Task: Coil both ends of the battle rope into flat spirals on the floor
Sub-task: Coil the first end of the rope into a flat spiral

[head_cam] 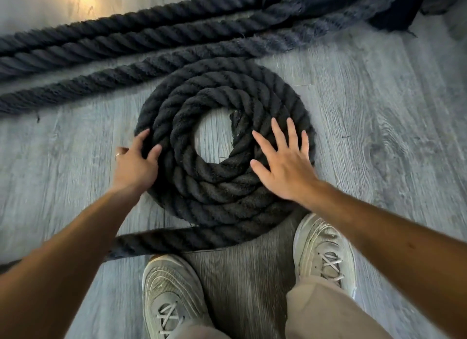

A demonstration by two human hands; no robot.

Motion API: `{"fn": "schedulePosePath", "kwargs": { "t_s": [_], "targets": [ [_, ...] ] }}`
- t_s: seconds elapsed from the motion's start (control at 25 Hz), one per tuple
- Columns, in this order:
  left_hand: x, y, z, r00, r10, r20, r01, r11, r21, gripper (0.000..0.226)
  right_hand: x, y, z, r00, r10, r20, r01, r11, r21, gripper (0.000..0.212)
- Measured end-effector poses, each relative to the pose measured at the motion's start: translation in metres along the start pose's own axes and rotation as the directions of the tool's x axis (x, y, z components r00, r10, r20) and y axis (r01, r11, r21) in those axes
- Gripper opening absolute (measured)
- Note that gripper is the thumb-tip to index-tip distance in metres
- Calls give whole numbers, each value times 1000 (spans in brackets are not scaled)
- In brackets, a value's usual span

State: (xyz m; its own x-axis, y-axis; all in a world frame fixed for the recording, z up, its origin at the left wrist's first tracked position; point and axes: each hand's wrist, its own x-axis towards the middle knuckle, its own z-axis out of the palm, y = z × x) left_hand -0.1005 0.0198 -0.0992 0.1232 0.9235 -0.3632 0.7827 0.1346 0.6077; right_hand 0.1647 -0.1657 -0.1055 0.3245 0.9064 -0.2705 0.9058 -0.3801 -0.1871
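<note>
Fingers [290, 134] of your right hand [283, 167] lie straight and spread on the flat spiral [222, 187] of battle rope [151, 48] on the grey floor [379, 111], while your left hand [135, 165] curls round its outer turn.

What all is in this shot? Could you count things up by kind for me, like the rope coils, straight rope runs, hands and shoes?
Rope coils: 1, the spiral on the floor
Straight rope runs beyond the coil: 3
Hands: 2, left hand gripping the coil's outer turn, right hand flat on it
Shoes: 2, left shoe, right shoe
Total: 8
</note>
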Motion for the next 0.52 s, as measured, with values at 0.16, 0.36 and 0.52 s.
{"fn": "schedulePosePath", "kwargs": {
  "t_s": [0.16,0.36,0.52],
  "targets": [
    [-61,-35,19,991,-122,50,131,940,-315,50,62,37,-36,973,-192,127,206,971,-117,55],
    [-75,-17,28,972,-235,4,222,911,-347,44,47,3,-25,997,65,33,-65,998,15,56],
    [-8,3,6,987,-151,-49,127,936,-327,57,-41,-44,25,955,245,-166,-221,964,151,59]
  ]
}}
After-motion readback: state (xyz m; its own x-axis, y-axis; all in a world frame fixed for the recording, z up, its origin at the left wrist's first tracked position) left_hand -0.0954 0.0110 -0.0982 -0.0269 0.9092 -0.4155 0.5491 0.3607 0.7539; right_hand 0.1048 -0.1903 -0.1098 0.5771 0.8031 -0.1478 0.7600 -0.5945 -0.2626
